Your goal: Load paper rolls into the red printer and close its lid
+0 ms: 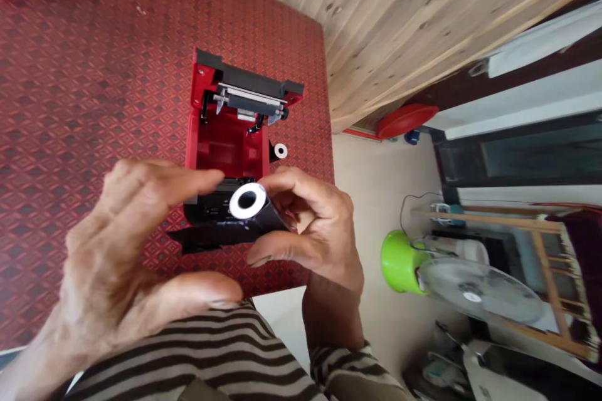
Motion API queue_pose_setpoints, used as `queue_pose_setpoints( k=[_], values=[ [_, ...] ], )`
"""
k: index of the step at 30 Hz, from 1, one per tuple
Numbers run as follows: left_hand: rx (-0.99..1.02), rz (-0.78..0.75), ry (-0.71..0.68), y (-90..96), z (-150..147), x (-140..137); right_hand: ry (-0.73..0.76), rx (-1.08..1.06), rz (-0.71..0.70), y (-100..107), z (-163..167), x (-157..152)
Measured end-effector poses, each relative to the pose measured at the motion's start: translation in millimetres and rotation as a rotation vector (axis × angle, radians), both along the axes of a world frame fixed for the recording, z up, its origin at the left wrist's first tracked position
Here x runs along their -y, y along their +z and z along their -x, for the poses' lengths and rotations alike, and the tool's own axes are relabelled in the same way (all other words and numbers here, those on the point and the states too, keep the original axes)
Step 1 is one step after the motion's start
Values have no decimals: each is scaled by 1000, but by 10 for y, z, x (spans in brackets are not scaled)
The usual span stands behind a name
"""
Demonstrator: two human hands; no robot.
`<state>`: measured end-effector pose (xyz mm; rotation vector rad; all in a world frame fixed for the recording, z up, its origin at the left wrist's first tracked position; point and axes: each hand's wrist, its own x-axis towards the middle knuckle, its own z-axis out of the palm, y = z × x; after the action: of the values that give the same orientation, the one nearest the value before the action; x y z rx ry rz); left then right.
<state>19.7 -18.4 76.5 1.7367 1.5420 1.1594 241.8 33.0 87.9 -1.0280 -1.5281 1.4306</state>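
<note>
Black sheet (211,238) trails leftward from a roll (260,203) that the right hand (324,222) pinches between thumb and fingers, in front of an open red machine (226,153). The left hand (117,238) has its fingers spread, apparently gripping nothing. If the pinch slackens, the roll could drop or unwind; the unsupported sheet could crease against the machine. A second roll (281,151) lies on the bench (70,106) beyond.
</note>
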Motion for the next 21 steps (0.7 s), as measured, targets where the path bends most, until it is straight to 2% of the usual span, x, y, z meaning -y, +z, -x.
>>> queue_pose_setpoints(
  k=[4,10,13,17,21],
  values=[
    [-49,-11,-88,79,-83,0,55,159,-136,61,43,46],
    [61,50,-69,6,-23,115,266,67,-49,15,-147,15],
    [73,59,-77,-15,-21,176,314,46,-39,-13,-204,3],
    [45,67,-91,-26,-15,203,253,53,-17,13,-234,-22],
    [-63,100,-89,-51,17,209,87,213,-148,47,-243,-123]
  ],
)
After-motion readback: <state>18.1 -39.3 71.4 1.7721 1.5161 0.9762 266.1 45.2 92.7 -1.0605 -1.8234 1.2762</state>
